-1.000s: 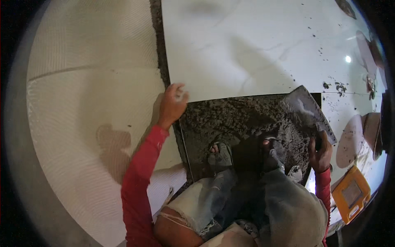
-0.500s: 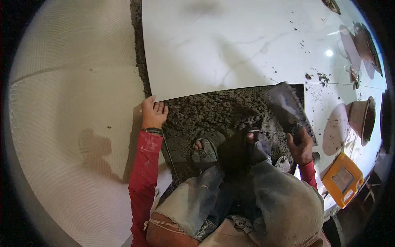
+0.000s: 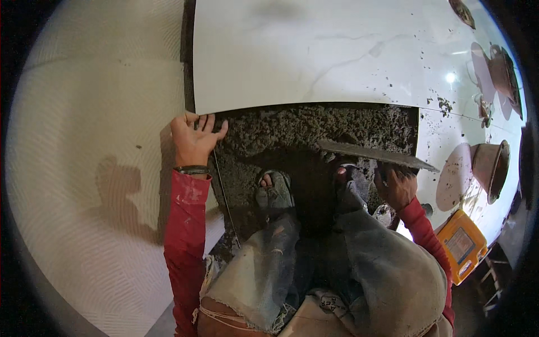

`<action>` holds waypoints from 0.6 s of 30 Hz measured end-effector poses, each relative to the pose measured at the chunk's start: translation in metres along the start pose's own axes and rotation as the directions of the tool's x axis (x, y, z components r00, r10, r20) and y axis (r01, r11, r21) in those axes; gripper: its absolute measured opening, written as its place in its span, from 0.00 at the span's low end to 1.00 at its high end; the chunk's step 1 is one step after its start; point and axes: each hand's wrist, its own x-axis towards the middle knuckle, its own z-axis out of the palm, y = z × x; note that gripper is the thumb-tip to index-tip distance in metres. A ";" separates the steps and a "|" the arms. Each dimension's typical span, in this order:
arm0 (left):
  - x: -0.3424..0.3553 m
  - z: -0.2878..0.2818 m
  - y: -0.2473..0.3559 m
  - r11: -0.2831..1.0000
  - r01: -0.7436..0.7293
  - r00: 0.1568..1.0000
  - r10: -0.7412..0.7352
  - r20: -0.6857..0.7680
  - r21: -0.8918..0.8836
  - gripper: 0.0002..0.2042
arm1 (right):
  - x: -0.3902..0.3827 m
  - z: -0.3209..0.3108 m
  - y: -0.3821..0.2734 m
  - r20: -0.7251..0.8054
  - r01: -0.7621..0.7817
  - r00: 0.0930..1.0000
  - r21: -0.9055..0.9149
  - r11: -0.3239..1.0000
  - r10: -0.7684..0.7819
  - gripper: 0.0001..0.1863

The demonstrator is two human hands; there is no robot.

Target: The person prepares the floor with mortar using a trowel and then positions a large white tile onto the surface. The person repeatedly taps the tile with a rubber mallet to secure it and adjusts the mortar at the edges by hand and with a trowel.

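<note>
My left hand (image 3: 193,140) is at the near left corner of a large white marbled tile (image 3: 303,62). Its fingertips touch the tile's edge, with the thumb held apart. A thin dark line, string or rod, runs from beside this hand down toward my knee. My right hand (image 3: 397,188) is closed round the handle of a flat rectangular trowel (image 3: 376,153), whose blade shows nearly edge-on above the mortar. Dark, crumbly mortar (image 3: 303,126) lies between the tile and my feet, rough on top; my fingers hide the trowel's handle.
Comb-ridged pale adhesive covers the surface (image 3: 95,247) at left. White tiles (image 3: 429,132) at right carry mortar crumbs, a brown bucket (image 3: 488,168), another brown vessel (image 3: 502,73) and a yellow-orange jerrycan (image 3: 463,247). My sandalled feet (image 3: 275,188) stand in the mortar area.
The trowel has swung from a broad tilted face to nearly edge-on and moved left with my right hand. My left hand stays at the tile corner, thumb spread wider; the view has shifted slightly.
</note>
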 end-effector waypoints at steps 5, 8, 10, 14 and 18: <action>-0.024 0.014 0.023 0.989 0.001 0.997 -0.014 -0.082 -0.147 0.10 | 0.024 0.030 0.008 -0.019 0.285 0.957 -0.147 0.947 -0.291 0.14; -0.035 0.021 0.038 0.985 0.016 0.998 -0.026 -0.054 -0.172 0.12 | 0.068 0.036 -0.022 -0.030 0.203 0.977 -0.147 0.968 -0.209 0.16; -0.041 0.016 0.052 0.979 0.030 0.999 -0.036 -0.028 -0.203 0.12 | 0.104 0.057 -0.035 -0.111 0.199 0.970 -0.150 0.969 -0.216 0.16; -0.049 0.015 0.072 0.974 0.088 0.995 -0.075 0.069 -0.211 0.13 | 0.188 0.088 -0.038 -0.040 0.132 0.988 -0.251 0.959 -0.147 0.21; -0.056 0.033 0.073 0.976 0.101 0.993 -0.087 0.076 -0.195 0.14 | 0.227 0.152 0.023 -0.232 0.305 0.851 -0.514 0.802 -0.472 0.23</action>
